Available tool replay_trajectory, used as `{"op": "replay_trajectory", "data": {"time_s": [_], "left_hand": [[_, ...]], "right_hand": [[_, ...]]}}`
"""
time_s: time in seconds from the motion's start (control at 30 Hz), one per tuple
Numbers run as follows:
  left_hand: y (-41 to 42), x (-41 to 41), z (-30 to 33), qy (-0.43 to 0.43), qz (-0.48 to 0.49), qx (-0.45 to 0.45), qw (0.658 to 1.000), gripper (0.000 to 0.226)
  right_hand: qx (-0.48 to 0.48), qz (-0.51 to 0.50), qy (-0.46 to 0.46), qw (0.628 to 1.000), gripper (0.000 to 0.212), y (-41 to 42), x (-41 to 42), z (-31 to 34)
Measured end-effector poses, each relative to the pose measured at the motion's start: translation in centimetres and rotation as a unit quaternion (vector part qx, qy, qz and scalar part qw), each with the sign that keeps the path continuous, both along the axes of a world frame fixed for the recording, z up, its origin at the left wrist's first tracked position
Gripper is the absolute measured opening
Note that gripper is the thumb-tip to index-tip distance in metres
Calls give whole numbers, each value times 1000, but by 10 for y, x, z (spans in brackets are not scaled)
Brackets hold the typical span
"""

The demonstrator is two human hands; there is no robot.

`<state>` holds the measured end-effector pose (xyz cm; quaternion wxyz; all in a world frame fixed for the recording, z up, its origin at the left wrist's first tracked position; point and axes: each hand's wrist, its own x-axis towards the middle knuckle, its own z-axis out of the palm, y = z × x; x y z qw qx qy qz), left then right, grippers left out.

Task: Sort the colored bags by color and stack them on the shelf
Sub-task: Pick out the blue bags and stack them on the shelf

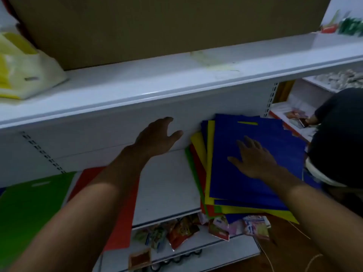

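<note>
Right hand [253, 160] fingers [242, 144] flat on top blue bag [245, 183].

Dim light; white metal shelving [137, 91] backed by a brown cardboard panel [157, 22].

The white shelf [169, 185] carries a green bag [29, 209], a red bag [121, 218] beside it, and a mixed-colour pile of bags [245, 173] at right.

Shop: white slotted retail shelving [176, 91] w/ snack packets [182, 232] on lower shelf.
</note>
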<state>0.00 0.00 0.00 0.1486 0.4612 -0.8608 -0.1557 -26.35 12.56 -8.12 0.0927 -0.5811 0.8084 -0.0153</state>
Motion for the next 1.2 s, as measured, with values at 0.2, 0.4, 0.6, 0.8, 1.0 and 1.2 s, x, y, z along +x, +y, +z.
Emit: {"op": "replay_trajectory", "data": {"time_s": [0.2, 0.4, 0.6, 0.8, 1.0, 1.2], "left_hand": [[5, -52, -13, -14, 6, 10, 1000, 69], [10, -76, -26, -14, 16, 40, 999, 70], [18, -84, -53, -37, 45, 125, 990, 72], [29, -96, -82, 11, 51, 236, 970, 70], [29, -101, -103, 91, 79, 282, 952, 83], [29, -98, -107, 173, 117, 251, 945, 65]], "right_hand": [[27, -68, -10, 997, 82, 5, -47, -27], [59, -48, -20, 997, 80, -2, -38, -48], [-29, -31, -49, 998, 79, -3, -30, -45], [10, -162, -51, 985, 86, 11, -69, -55], [-81, -104, -88, 987, 80, 11, -54, -49], [-97, -116, -118, 981, 79, 13, -63, -50]]}}
